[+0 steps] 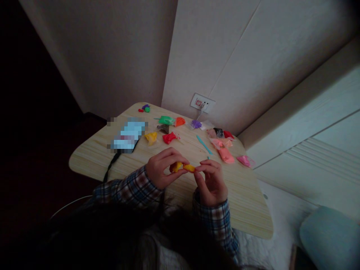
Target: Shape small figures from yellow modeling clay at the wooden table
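Observation:
My left hand (165,167) pinches the near end of a small yellow-orange piece of modelling clay (189,168) between thumb and fingers. A second yellow lump (177,167) sits inside the curl of that same hand. Closed on the other end of the piece, my right hand (210,182) holds it with thumb and fingertips. Both hands are raised over the front of the wooden table (239,202). Beyond them lie a yellow clay packet (152,138) and a red clay packet (169,138). A blue modelling tool (204,144) rests past my right hand.
A blurred phone-like screen (129,135) with a black cable (111,165) lies at left. Green (166,120), orange (180,121), purple (196,124) and coral (226,155) packets are spread toward the back and right. Small shaped clay pieces (146,109) sit at the far corner.

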{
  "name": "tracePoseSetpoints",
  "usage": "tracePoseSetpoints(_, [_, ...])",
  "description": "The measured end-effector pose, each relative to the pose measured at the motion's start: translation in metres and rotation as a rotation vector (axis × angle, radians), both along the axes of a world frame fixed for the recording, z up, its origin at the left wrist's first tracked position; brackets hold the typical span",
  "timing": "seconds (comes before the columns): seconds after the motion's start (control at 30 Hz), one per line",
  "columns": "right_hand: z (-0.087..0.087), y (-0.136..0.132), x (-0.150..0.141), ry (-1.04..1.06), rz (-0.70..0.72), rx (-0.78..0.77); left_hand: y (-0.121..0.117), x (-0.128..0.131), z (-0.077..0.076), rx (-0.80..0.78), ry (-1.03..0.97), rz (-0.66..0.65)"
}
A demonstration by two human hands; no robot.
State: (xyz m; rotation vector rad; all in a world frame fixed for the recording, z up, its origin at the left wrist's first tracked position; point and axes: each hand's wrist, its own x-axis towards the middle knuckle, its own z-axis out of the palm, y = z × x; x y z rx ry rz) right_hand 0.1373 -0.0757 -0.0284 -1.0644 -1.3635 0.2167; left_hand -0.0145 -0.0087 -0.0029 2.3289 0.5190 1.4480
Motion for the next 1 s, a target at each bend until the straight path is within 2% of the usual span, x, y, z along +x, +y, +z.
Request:
tracePoseSetpoints(0.37, [-0.005, 0.000, 0.006, -0.042, 0.070, -0.002, 0.000, -0.001, 0.001, 0.010, 0.023, -0.002])
tracePoseSetpoints(0.6, [0.005, -0.004, -0.005, 0.037, -0.009, -0.043, 0.000, 0.000, 0.000, 0.041, 0.000, -0.013])
tracePoseSetpoints(1.0, [0.006, -0.004, -0.004, 0.035, -0.020, -0.054, 0.000, 0.000, -0.001, 0.045, -0.006, -0.007])
